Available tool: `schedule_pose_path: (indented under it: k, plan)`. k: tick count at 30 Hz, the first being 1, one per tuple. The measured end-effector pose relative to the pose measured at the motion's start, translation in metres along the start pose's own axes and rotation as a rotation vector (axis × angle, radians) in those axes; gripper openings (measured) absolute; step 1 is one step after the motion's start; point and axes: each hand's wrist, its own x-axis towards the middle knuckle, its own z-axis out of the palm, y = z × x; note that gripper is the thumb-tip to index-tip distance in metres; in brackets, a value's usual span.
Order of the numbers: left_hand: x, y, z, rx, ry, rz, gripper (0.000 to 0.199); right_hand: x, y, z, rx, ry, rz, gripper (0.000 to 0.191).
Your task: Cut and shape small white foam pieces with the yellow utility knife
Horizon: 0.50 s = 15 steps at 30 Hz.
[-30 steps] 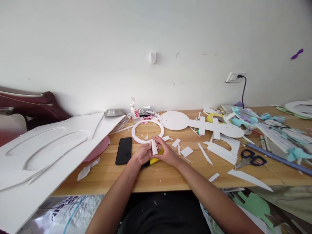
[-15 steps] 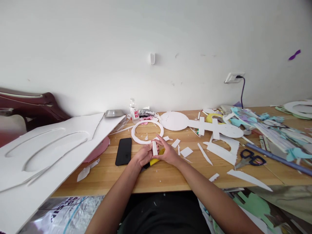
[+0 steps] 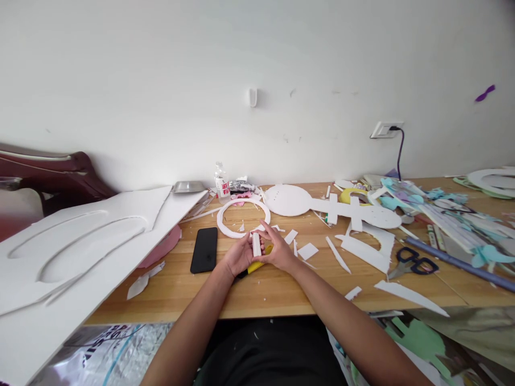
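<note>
White, short and blocky, the foam-like strip (image 3: pixel 256 245) sits between my hands in the lower middle of the frame, lifted over the wooden tabletop (image 3: pixel 277 297), its long side running nearly straight up and down in the picture. What has just changed is small: a second ago it leaned a little more to the left and my left thumb lay closer in against it; now it looks straighter, and the palm of my left hand (image 3: pixel 238 258) shows more openly beside it. My right hand (image 3: pixel 280 255) has its grip closed on the strip, thumb near the lower end and fingers near the upper. My left fingers curl behind it and touch it, but whether that grip is clamped or only cradling, I can't tell. To my eye, the right hand now does more of the steadying, with the broad face turned up towards me. Partly under my hands lies a yellow and black tool (image 3: pixel 254 267), which neither hand seems to be using. The thin white foam ring (image 3: pixel 221 220) rests just beyond my fingers, the black phone (image 3: pixel 204 250) lies left of my left hand, and flat white offcuts (image 3: pixel 308 251) are scattered right of centre, untouched.
</note>
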Motion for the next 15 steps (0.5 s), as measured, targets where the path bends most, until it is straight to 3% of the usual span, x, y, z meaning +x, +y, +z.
schedule_pose_path:
  k: [7, 15]
  plan:
    - [-0.0022, 0.0016, 0.0056, 0.025, -0.042, -0.027, 0.044, 0.0003, 0.0057, 0.0020, -0.091, 0.031, -0.063, 0.111]
    - [-0.0022, -0.0053, 0.0057, 0.200, -0.085, 0.048, 0.028, 0.0022, 0.0074, 0.0029, -0.257, 0.022, -0.103, 0.108]
